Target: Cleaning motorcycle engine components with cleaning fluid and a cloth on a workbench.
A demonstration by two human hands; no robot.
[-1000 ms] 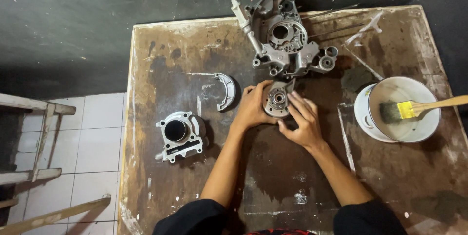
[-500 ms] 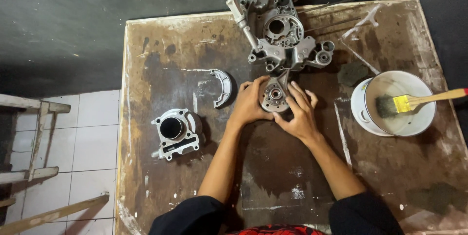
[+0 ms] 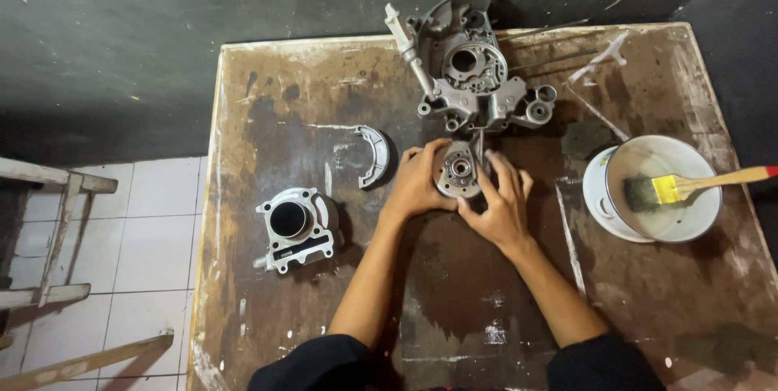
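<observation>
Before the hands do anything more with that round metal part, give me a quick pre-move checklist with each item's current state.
1. Both hands on the part: left hand and right hand cup the round metal part from either side. Ok.
2. Part supported: it sits low over the table; whether it rests on it, cannot tell.
3. Room from the engine casing: the part lies right below it, almost touching. Not ok.
4. Cylinder block and curved shoe piece clear of the arms: both lie off to the left. Ok.
5. Bowl with brush out of elbow range: at the table's right, apart from the right arm. Ok.
</observation>
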